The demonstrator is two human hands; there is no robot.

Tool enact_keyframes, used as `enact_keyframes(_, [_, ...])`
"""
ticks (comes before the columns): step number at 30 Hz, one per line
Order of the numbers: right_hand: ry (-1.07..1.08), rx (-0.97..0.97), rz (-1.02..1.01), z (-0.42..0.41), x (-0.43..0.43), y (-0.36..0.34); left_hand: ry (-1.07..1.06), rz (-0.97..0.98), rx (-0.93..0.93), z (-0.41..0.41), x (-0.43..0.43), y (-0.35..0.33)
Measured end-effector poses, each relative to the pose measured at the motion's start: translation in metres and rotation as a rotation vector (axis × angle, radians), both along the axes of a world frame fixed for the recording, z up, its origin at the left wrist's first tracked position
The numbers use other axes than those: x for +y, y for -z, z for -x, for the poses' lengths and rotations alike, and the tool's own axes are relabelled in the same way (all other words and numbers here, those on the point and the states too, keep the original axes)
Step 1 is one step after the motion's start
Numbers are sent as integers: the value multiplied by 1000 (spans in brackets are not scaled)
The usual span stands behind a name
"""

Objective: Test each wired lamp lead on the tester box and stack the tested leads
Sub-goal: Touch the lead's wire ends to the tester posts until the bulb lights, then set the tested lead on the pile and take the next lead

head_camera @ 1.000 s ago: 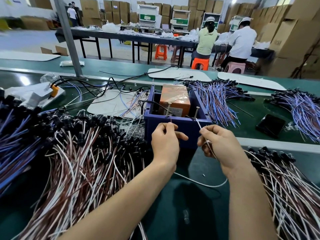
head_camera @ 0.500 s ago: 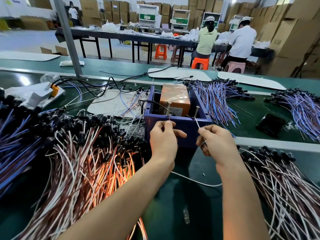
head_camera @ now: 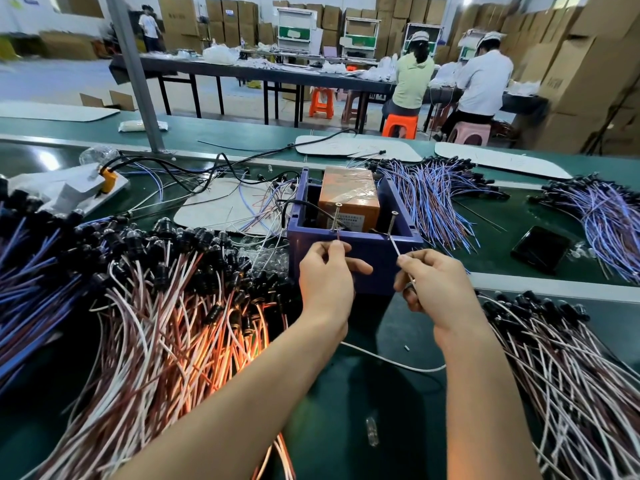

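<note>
Each grip is clenched on a bare wire end: the left hand [head_camera: 325,275] pinches one tip of a lead [head_camera: 391,362] to the left screw [head_camera: 336,218], while the right hand [head_camera: 438,289] pinches the white tip up to the right screw [head_camera: 392,223]. The two upright screws stand at the near rim of the purple tester box [head_camera: 377,252] and seem to serve as its contacts, which would explain why both hands sit so close to that wall. The lead's white wire loops over the green desk [head_camera: 346,427] between the forearms, towards the left heap of brown-and-white leads [head_camera: 138,323], where an orange glow [head_camera: 221,355] shows among the wires – likely the lamp lighting under test. An orange unit [head_camera: 346,195] wrapped in film sits inside the box. A right heap of brown-and-white leads [head_camera: 561,368] may be the tested stack – which heap is which cannot be told. Blue leads [head_camera: 433,199] and a dark phone [head_camera: 540,249] lie beyond.
</note>
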State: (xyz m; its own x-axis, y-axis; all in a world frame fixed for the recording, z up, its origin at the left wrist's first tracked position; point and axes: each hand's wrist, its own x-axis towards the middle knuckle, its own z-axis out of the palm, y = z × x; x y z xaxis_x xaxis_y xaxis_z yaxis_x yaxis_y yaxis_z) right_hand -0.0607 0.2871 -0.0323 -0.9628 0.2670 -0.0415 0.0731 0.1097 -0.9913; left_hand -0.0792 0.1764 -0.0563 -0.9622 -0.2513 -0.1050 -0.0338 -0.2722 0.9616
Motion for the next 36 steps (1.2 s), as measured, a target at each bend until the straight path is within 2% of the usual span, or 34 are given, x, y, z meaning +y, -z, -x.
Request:
enact_keyframes(8, [0, -15, -19, -1, 2, -2, 33, -37, -10, -1, -2, -3])
enact_keyframes(10, [-5, -6, -32, -4, 4, -6, 122, -80, -18, -3, -2, -9])
enact_keyframes(12, [-11, 16, -35, -8, 9, -13, 351, -35, -13, -4, -5, -16])
enact_keyframes(15, [-8, 18, -6, -18, 19, -27, 820, 288, 68, -7, -17, -28])
enact_keyframes(16, [-17, 1, 11, -22, 24, -32, 914, 432, 100, -7, -24, -32])
enact_keyframes(18, [-56, -43, 35, -31, 35, -40, 942, 785, 158, -4, -37, -39])
enact_keyframes(20, [-79, -77, 18, -39, 45, -46, 864, 1202, 191, 0, -52, -43])
enact_keyframes(22, [-69, -88, -24, -46, 51, -51, 913, 1503, 16, 2, -65, -43])
enact_keyframes(24, [-40, -71, -38, -53, 54, -56, 1076, 1591, -230, 0, -70, -40])
enact_keyframes(25, [-27, -52, -37, -56, 55, -58, 1136, 1626, -290, -2, -68, -38])
enact_keyframes(27, [-6, -15, -48, -62, 54, -63, 1191, 1721, -295, -4, -60, -32])
enact_keyframes(31, [-71, 21, -85, -77, 50, -75, 1196, 1749, -98, -9, -44, -26])
enact_keyframes(33, [-115, 28, -140, -84, 45, -82, 1150, 1611, 13, -11, -38, -28])
enact_keyframes(36, [-164, 77, -268, -91, 29, -93, 1010, 1440, 296, -17, -19, -29])
